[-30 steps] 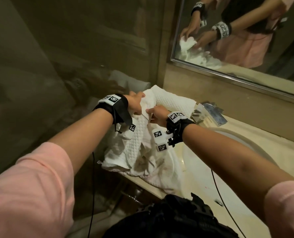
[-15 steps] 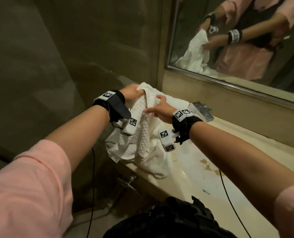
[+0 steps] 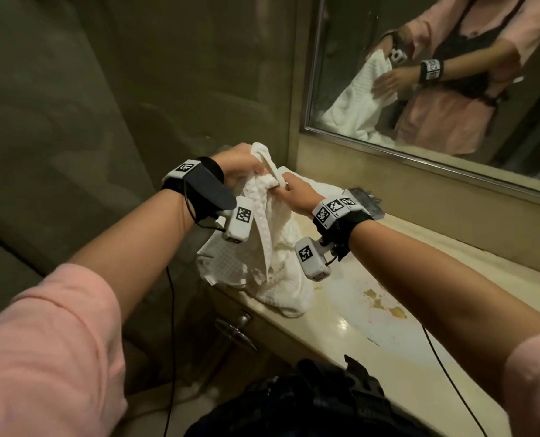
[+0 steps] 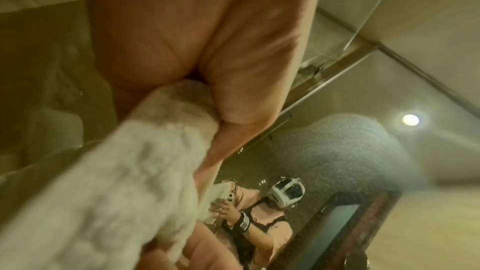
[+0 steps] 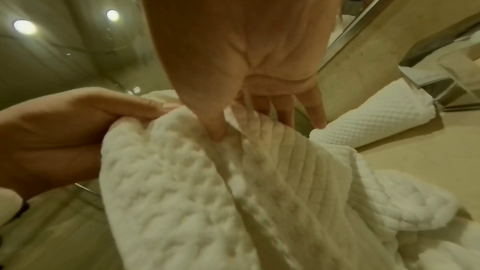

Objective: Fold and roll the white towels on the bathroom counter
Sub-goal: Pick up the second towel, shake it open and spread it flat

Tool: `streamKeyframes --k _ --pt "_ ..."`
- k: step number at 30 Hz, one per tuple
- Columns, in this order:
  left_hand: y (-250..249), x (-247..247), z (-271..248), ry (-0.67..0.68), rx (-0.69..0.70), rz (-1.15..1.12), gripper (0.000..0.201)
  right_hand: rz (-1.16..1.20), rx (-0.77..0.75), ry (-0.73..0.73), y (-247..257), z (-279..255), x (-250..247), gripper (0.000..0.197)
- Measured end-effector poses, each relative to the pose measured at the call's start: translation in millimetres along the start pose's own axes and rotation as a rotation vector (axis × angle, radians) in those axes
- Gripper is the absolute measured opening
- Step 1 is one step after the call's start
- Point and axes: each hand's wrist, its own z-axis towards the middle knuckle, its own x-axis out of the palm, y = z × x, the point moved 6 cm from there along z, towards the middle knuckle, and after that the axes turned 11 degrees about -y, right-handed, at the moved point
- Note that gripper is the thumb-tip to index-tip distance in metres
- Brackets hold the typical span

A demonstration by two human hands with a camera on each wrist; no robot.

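A white waffle-weave towel hangs bunched above the left end of the beige bathroom counter, its lower folds resting on the counter. My left hand grips its top edge, fingers curled round the cloth. My right hand pinches the same edge just to the right, thumb and forefinger on the towel, the other fingers spread. A second white towel, rolled, lies on the counter behind.
A wall mirror hangs over the counter and reflects me and the towel. A small clear tray sits by the back wall. Yellowish stains mark the counter. A metal handle sticks out below the counter edge. A dark wall stands left.
Both hands have lifted the towel off the counter, and it now hangs from its top edge. The view has shifted, so the sink basin is out of sight.
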Motion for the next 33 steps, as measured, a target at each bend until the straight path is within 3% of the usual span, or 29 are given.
streamKeyframes --k 4,7,9,15,19,25,27,31,33 --pt "4.5 -3.4 -3.7 -0.002 0.004 -0.123 0.030 -0.067 -0.080 0.033 11.8 -2.8 -4.4 0.026" --pt "8.6 -12.1 -6.3 -0.037 0.006 -0.192 0.033 0.126 -0.032 0.199 15.9 -3.3 0.7 0.014" --pt "9.5 -21.6 -6.7 -0.067 0.022 -0.232 0.031 0.214 -0.003 0.224 18.4 -2.6 -1.0 0.016" --pt "4.2 -39.1 -9.7 -0.084 0.079 -0.281 0.026 0.181 -0.027 -0.009 27.3 9.0 -18.5 0.009" --pt "3.1 -48.9 -12.8 -0.072 0.076 -0.182 0.035 0.495 0.194 -0.234 26.0 16.3 -34.2 0.025" --pt "10.1 -47.2 -26.4 0.226 0.111 0.231 0.050 0.784 0.282 -0.408 36.6 12.2 -72.7 0.037" --pt "10.1 -54.3 -26.8 0.162 0.126 0.394 0.041 0.790 0.261 -0.429 38.2 13.6 -83.4 0.035" --pt "5.9 -71.3 -23.4 -0.149 0.118 0.688 0.039 0.798 0.240 -0.426 36.8 10.6 -90.7 0.032" --pt "5.8 -77.8 -22.9 -0.314 0.091 0.639 0.030 0.838 0.239 -0.430 46.3 -5.0 -97.4 0.029"
